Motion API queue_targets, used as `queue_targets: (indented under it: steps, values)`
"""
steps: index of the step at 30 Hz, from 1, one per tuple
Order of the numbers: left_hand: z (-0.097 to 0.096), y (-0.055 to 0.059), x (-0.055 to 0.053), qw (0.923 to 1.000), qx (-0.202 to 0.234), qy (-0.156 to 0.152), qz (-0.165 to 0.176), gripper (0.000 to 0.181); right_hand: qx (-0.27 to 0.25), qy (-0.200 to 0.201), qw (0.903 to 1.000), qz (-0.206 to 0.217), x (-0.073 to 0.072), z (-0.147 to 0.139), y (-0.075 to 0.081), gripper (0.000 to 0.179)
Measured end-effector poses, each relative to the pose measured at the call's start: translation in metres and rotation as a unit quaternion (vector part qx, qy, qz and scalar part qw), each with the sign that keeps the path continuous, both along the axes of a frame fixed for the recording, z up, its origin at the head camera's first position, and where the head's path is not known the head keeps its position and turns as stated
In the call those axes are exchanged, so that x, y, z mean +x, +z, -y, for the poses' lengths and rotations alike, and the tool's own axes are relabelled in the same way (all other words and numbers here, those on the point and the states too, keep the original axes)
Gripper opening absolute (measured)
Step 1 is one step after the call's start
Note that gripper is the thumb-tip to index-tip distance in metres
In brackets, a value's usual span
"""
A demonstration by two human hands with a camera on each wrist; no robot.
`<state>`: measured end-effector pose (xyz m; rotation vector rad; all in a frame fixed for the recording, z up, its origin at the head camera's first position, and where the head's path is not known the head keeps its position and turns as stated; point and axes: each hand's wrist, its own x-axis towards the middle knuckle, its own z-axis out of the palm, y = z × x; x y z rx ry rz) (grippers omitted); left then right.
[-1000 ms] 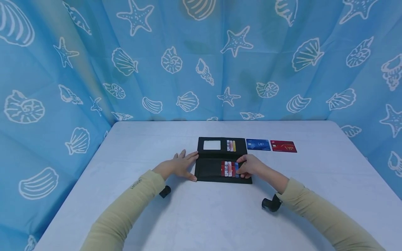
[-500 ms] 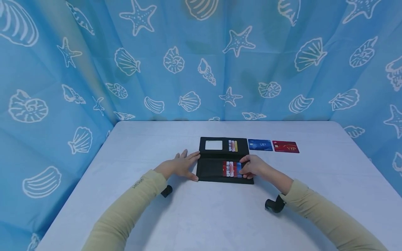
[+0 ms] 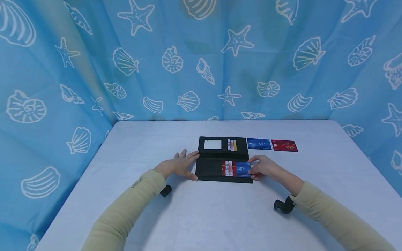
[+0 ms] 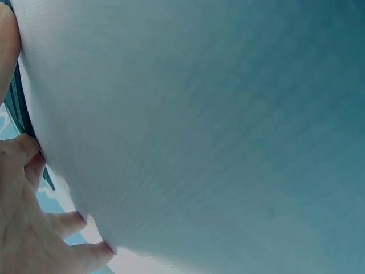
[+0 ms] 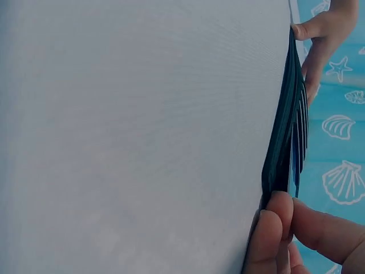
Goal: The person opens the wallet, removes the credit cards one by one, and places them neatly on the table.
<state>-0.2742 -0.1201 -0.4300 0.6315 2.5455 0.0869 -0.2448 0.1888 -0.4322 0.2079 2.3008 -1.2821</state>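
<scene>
A black wallet point(image 3: 208, 168) lies spread open on the table, with cards in slots on both halves. From the slots of its near half a blue VIP card point(image 3: 242, 169) sticks out to the right, and my right hand point(image 3: 263, 166) pinches its right edge between thumb and fingers. The right wrist view shows those fingertips point(image 5: 268, 225) at the wallet's edge. My left hand point(image 3: 180, 165) rests spread at the wallet's left edge, thumb and fingertips touching it. Several red and white cards point(image 3: 228, 168) sit in the slots left of the blue one.
Beyond the right hand, a second blue VIP card point(image 3: 259, 144) and a red VIP card point(image 3: 284, 145) lie flat beside the wallet's far half. Black wrist camera mounts point(image 3: 284, 205) hang under the sleeves. A blue shell-patterned curtain point(image 3: 201, 69) borders the white table point(image 3: 201, 216).
My right hand has moved right, drawing the blue card partly out of its slot so its VIP print shows. The left hand keeps its place on the wallet.
</scene>
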Motion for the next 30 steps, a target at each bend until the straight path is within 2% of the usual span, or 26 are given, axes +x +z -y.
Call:
queue_targets:
  steps: [19,30]
  values:
    - [-0.003,0.005,0.004,1.0,0.003,0.003,-0.002,0.097,-0.023,-0.009,0.9997,-0.007,0.009,-0.018,0.002,0.048]
    - [-0.002,0.009,0.006,1.0,0.007,0.002,-0.003,0.096,-0.029,0.004,0.9995,-0.015,0.011,-0.024,0.003,0.053]
